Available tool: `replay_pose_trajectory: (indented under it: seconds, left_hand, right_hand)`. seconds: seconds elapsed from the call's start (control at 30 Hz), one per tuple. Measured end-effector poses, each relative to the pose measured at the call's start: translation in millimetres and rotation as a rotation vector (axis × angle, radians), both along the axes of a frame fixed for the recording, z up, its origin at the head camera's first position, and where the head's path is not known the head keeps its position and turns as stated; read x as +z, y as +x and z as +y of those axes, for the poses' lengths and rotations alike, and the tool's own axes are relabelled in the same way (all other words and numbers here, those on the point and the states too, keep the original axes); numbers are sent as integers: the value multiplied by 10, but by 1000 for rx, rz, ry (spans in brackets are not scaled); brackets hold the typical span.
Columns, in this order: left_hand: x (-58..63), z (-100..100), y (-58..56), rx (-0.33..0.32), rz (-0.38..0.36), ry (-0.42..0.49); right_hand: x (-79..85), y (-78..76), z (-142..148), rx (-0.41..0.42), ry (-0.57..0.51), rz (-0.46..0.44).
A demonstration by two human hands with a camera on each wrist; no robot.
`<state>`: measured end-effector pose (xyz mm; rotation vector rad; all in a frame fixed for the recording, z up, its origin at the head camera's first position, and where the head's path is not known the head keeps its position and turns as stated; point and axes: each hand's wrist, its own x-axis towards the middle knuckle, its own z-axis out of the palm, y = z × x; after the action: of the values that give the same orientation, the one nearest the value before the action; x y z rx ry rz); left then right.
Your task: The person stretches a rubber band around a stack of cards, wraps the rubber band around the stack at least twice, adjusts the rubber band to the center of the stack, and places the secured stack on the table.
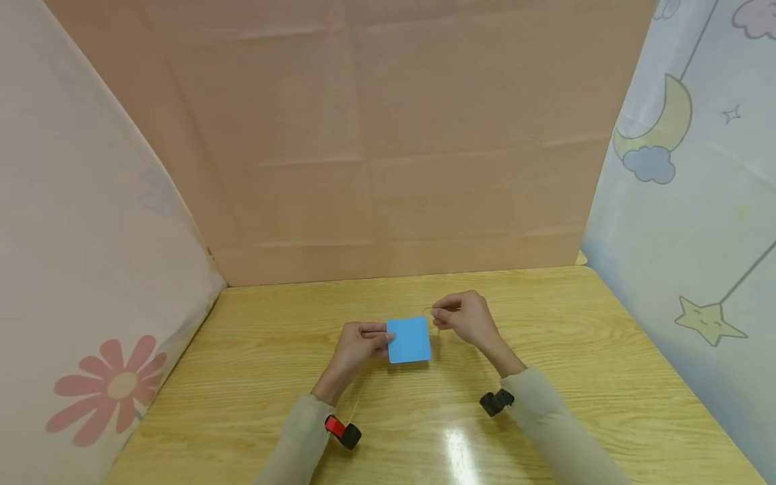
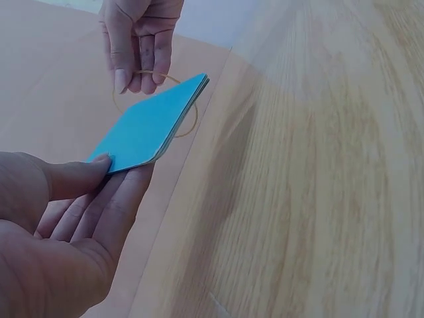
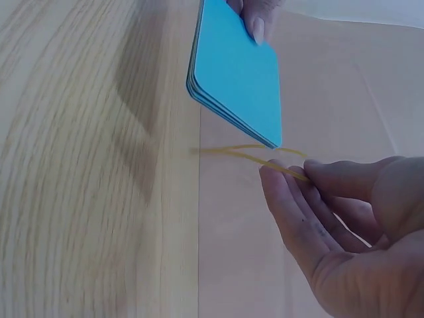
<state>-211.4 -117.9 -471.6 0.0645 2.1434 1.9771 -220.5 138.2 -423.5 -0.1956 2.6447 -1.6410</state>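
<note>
Tabletop (image 1: 261, 337), left fingers (image 2: 122, 209) pinching blue cards (image 1: 409, 341), right fingers (image 3: 291, 215) pinching yellow band (image 3: 255, 158), probably rubber

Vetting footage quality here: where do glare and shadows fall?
Head view: white glare on the near tabletop, between the sleeves; left wrist view: a dark shadow right of the blue cards; right wrist view: shadows left of the blue cards.

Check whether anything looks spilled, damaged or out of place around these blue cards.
Nothing really stands out. The left hand holds the blue cards in a fairly even stack, and the right hand pinches a thin yellow band with no visible break. I see no spill; the backdrop merely shows fold creases.
</note>
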Motion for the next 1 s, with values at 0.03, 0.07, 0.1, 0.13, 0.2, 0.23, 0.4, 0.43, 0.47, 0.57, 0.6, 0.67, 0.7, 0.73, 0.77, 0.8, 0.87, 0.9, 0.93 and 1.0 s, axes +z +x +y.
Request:
replay_pose_trajectory:
  seconds: [0.03, 0.07, 0.1, 0.13, 0.2, 0.23, 0.4, 0.43, 0.47, 0.57, 0.6, 0.67, 0.7, 0.73, 0.77, 0.8, 0.87, 0.9, 0.93, 1.0]
  left_hand:
    - [-1, 2, -3, 2, -2, 3]
    - [5, 4, 2, 1, -2, 7]
    - [5, 6, -1, 2, -3, 8]
    - [6, 9, 0, 2, -4, 10]
    - [11, 12, 1, 2, -6, 13]
    - [15, 14, 3, 2, -7, 15]
    - [13, 9, -6, 11, -19, 26]
    - [11, 8, -10, 12, -19, 27]
    - [6, 6, -15, 15, -22, 29]
    - [-8, 0, -23, 18, -23, 30]
    - [-11, -1, -24, 18, -21, 29]
    - [-12, -1, -24, 20, -19, 30]
    - [-13, -1, -25, 19, -16, 31]
    - [-14, -1, -25, 19, -14, 32]
    - [-14, 0, -26, 20, -12, 35]
    - [-16, 0, -27, 20, -10, 36]
    - [-20, 1, -33, 20, -12, 40]
    - [-24, 1, -36, 21, -13, 41]
    - [-25, 1, -38, 21, -14, 42]
    - [-26, 1, -42, 21, -15, 42]
  right_hand:
    - [1, -1, -6, 3, 0, 6]
    - [1, -4, -12, 6, 1, 12]
    - [0, -6, -18, 5, -1, 14]
    - [0, -7, -23, 7, -1, 17]
    - [-5, -11, -31, 6, -4, 18]
    - [-6, -10, -34, 11, -2, 21]
    - [-15, -1, -47, 20, -11, 19]
    - [-16, 2, -48, 26, -11, 22]
    - [-18, 5, -50, 26, -15, 19]
    - [-21, 15, -52, 38, -23, 23]
    - [-24, 17, -51, 44, -24, 26]
    - [-29, 20, -55, 55, -28, 33]
    - [-33, 19, -56, 58, -29, 34]
    - [-39, 17, -59, 61, -31, 35]
    - [-46, 15, -63, 62, -31, 36]
    - [-54, 13, -67, 64, -32, 37]
    - [-67, 15, -75, 66, -37, 35]
    - [-73, 17, -78, 67, -38, 36]
    - [-77, 21, -82, 69, -40, 36]
    - [-81, 31, -86, 75, -38, 39]
